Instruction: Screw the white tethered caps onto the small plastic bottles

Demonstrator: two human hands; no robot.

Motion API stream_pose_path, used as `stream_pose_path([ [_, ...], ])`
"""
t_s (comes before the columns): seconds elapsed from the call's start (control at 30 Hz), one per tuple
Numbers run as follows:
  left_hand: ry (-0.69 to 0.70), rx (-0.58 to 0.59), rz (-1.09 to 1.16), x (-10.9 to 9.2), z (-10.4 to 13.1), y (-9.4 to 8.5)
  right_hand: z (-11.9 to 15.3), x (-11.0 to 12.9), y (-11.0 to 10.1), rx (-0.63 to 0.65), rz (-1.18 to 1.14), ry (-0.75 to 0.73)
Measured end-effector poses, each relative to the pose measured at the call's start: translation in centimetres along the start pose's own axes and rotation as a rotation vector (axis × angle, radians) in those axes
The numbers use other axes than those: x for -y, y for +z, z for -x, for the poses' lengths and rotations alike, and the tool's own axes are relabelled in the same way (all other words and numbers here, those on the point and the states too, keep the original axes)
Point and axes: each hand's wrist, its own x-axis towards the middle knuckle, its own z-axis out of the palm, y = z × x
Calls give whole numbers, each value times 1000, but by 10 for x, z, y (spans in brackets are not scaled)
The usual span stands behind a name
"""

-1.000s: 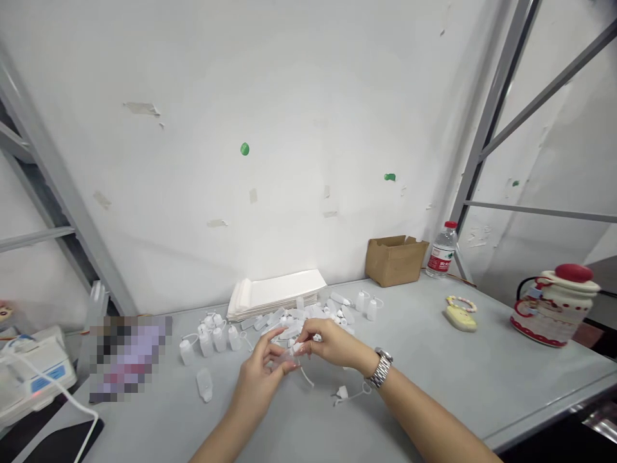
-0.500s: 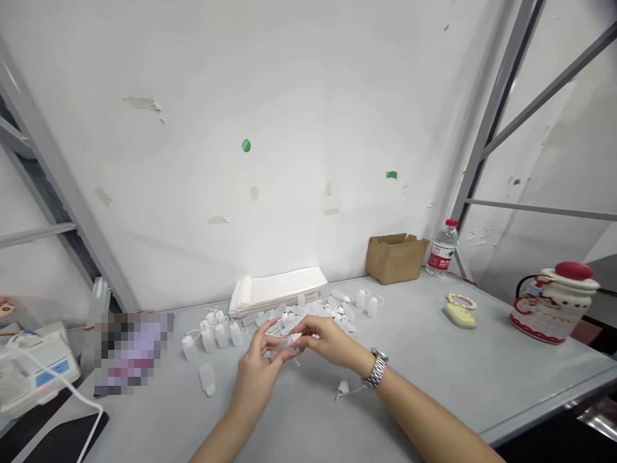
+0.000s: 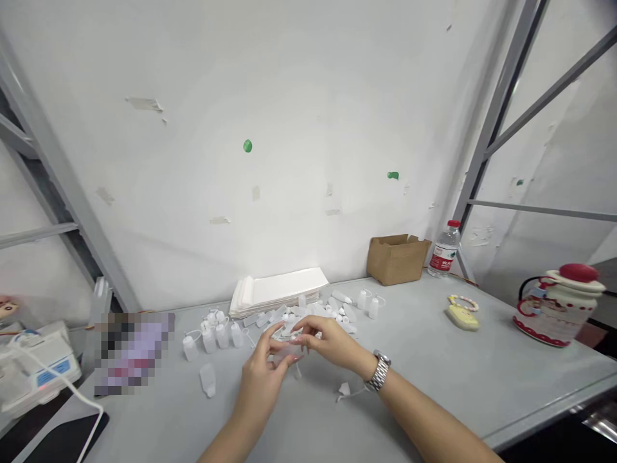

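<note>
Just in front of the stack of white sheets (image 3: 284,287), on the near side of the loose pile, we hold a small translucent squeeze bottle (image 3: 284,352) above the grey desk (image 3: 419,360). Our left hand (image 3: 263,372) is clamped on its body, thumb and fingers on opposite sides. Our right hand (image 3: 328,344), with a metal-banded wristwatch (image 3: 380,371) at the wrist, bends its fingertips together at the bottle's upper end; the spot is small and partly hidden, so we cannot tell whether they grip anything there. A thin white strap (image 3: 298,370) hangs just below the bottle.

Nearer us than the stack and to its right, a loose white cap (image 3: 344,389) lies by the watch. Right against the stack's front edge spreads the pile of bottles and caps (image 3: 289,316). Left of the stack stands a cluster of capped bottles (image 3: 222,335), with an uncapped bottle (image 3: 208,381) lying nearer us. Right of the stack we see two upright capped bottles (image 3: 368,305), then an open cardboard box (image 3: 396,262) and a red-capped water bottle (image 3: 443,251). Farther right of the stack sit a yellow case (image 3: 463,317) with a beaded loop (image 3: 463,301) and a red-lidded jar (image 3: 559,308).
</note>
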Motion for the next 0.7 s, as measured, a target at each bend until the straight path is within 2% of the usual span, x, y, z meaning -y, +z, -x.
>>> stream_pose_path([
  [0.1, -29, 13, 116, -2, -2, -1, 0, 0, -4, 31, -29, -72],
  [0.17, -27, 13, 133, -1, -3, -1, 0, -2, -3, 13, -26, -64],
  [0.3, 19, -12, -26, 6, -1, -2, 0, -6, 5, 24, -88, 12],
  [0.37, 135, -40, -103, 13, 1, -2, 1, -5, 8, 22, -105, 37],
  [0.47, 405, -78, -199, 23, 1, -2, 2, -2, 12, -16, -70, 72],
  [0.53, 504, -76, -243, 25, 1, -2, 2, 0, 14, -33, -57, 98],
  [0.6, 473, -84, -226, 23, 1, -2, 1, 1, 15, -36, -52, 105],
  [0.7, 234, -90, -117, 16, 0, 0, 0, 0, 10, -43, -54, 71],
])
